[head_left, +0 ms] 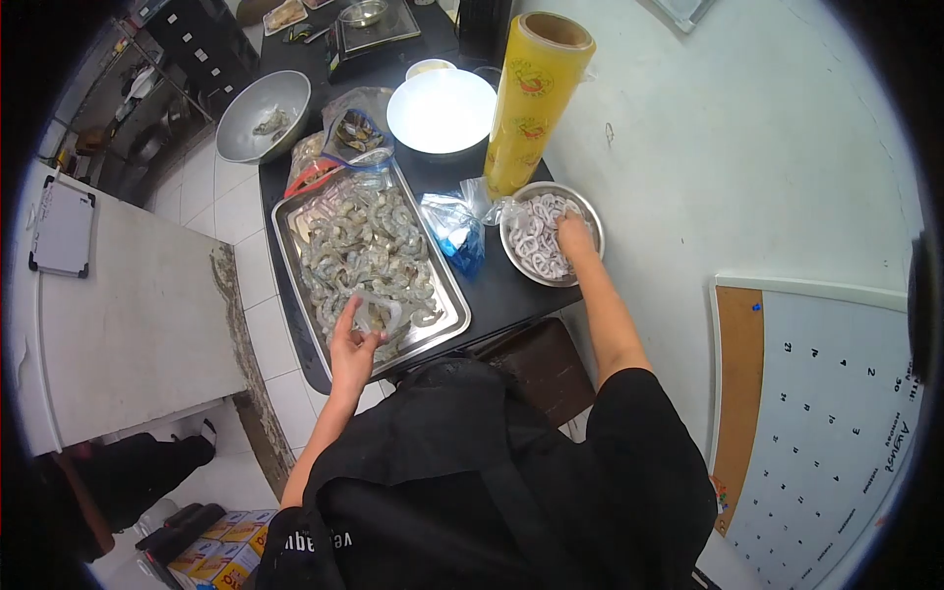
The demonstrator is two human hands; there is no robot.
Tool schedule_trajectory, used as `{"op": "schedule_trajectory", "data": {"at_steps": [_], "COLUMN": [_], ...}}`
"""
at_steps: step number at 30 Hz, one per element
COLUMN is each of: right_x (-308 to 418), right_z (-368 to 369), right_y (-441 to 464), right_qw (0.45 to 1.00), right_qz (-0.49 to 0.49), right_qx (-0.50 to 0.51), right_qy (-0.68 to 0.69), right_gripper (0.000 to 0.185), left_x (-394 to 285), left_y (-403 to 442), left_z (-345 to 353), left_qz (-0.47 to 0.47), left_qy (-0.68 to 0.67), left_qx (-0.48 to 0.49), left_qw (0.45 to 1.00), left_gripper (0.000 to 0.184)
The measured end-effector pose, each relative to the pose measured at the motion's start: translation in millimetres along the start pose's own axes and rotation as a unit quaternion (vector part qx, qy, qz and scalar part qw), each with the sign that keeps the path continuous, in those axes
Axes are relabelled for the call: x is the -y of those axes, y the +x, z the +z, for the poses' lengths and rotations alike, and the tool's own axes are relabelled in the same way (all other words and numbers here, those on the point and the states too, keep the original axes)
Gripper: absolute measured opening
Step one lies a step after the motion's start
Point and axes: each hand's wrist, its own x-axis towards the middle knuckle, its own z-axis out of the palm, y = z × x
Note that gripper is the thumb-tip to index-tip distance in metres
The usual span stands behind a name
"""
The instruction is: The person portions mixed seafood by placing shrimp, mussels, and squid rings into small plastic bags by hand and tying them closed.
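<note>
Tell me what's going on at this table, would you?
A person in black is handling seafood. Their left hand holds a small clear plastic bag over a metal tray of shrimp. Their right hand reaches into a metal bowl of what look like squid rings. A tall yellow roll stands near that bowl.
</note>
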Motion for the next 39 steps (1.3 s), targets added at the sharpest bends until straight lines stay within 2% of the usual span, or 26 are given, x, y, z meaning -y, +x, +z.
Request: {"op": "schedule_trajectory", "data": {"at_steps": [1, 2, 4, 5, 7, 11, 13, 14, 17, 19, 20, 21, 22, 23, 24, 26, 27, 29, 33, 36, 37, 39], "right_x": [-1.7, -7.0, -0.8, 3.5, 11.0, 3.7, 8.6, 7.2, 12.9, 9.3, 10.2, 11.6, 10.3, 8.1, 11.3, 20.7, 23.0, 29.1, 56.2, 80.9, 91.9, 120.4], "right_z": [3.6, 4.5, -16.3, -27.7, -48.4, -32.3, -20.0, -16.7, -19.9, -47.2, -64.6, -83.5, -94.8, -100.1, -110.0, -134.7, -139.0, -145.5, -156.2, -153.6, -153.7, -159.1], "right_y": [1.7, 4.4, 8.0, 8.8, 8.0, 8.3, 9.3, 9.9, 10.9, 11.4, 11.5, 11.7, 11.0, 8.7, 4.3, -7.3, -11.3, -20.0, -33.4, -39.1, -42.5, -49.5], "right_qw": [0.999, 0.999, 0.992, 0.991, 0.994, 0.991, 0.984, 0.984, 0.993, 0.996, 0.996, 0.963, 0.893, 0.832, 0.832, 0.718, 0.719, 0.667, 0.635, 0.595, 0.575, 0.542], "right_qz": [-0.002, -0.005, -0.053, -0.057, 0.003, -0.007, -0.091, -0.094, -0.057, 0.020, 0.020, 0.099, 0.176, 0.191, 0.192, 0.178, 0.179, 0.163, 0.146, 0.099, 0.089, 0.054], "right_qx": [-0.042, -0.041, 0.088, 0.089, 0.106, 0.131, 0.076, 0.077, 0.060, 0.069, 0.070, 0.125, 0.176, 0.192, 0.193, 0.234, 0.234, 0.266, 0.294, 0.359, 0.385, 0.430], "right_qy": [-0.015, -0.016, -0.076, -0.076, 0.011, 0.024, -0.132, -0.132, -0.081, 0.049, 0.048, 0.215, 0.374, 0.485, 0.483, 0.631, 0.630, 0.676, 0.699, 0.712, 0.717, 0.720], "right_gripper": [0.017, 0.017, 0.017, 0.017, 0.016, 0.015, 0.020, 0.020, 0.025, 0.021, 0.021, 0.024, 0.028, 0.027, 0.027, 0.030, 0.030, 0.030, 0.027, 0.026, 0.027, 0.027], "left_x": [1.4, 4.1, 10.0, 12.5, 14.4, 17.9, 18.3, 18.4, 16.0, 12.2, 6.9, 4.3, 6.0, 9.4, 13.1, 22.5, 22.6, 22.6, 20.7, 25.3, 34.0, 43.8], "left_y": [0.3, -0.2, -2.1, -1.2, -0.3, 0.4, 0.4, 0.3, 0.6, 0.7, 0.0, 0.0, 0.8, 1.6, 2.7, 6.1, 7.5, 9.7, 15.9, 21.1, 24.6, 28.1], "left_z": [0.8, 1.5, 1.1, 0.5, -1.0, 0.1, 1.9, 2.1, 0.5, -1.2, -3.0, -3.7, -3.1, -2.3, -1.6, 0.4, 1.3, 3.9, 7.5, 11.7, 14.2, 15.1], "left_qz": [-0.001, 0.002, 0.001, 0.006, 0.010, 0.001, -0.004, -0.003, -0.002, -0.002, -0.024, -0.045, -0.046, -0.025, -0.004, -0.007, -0.009, -0.008, -0.014, -0.026, 0.034, 0.029], "left_qy": [-0.003, -0.017, -0.032, -0.020, -0.009, -0.038, -0.049, -0.037, -0.028, -0.036, -0.007, 0.020, 0.019, 0.000, -0.018, -0.033, -0.047, -0.044, 0.000, -0.028, -0.026, 0.006], "left_qx": [-0.001, -0.002, -0.008, -0.002, 0.003, 0.011, 0.010, 0.016, 0.025, 0.029, 0.038, 0.046, 0.047, 0.045, 0.043, 0.044, 0.045, 0.047, 0.055, 0.056, 0.047, 0.046], "left_qw": [1.000, 1.000, 0.999, 1.000, 1.000, 0.999, 0.999, 0.999, 0.999, 0.999, 0.999, 0.998, 0.998, 0.999, 0.999, 0.998, 0.998, 0.998, 0.998, 0.998, 0.998, 0.998], "left_gripper": [0.065, 0.066, 0.067, 0.067, 0.067, 0.067, 0.067, 0.067, 0.067, 0.067, 0.067, 0.068, 0.068, 0.068, 0.068, 0.069, 0.069, 0.071, 0.074, 0.074, 0.075, 0.075]}}
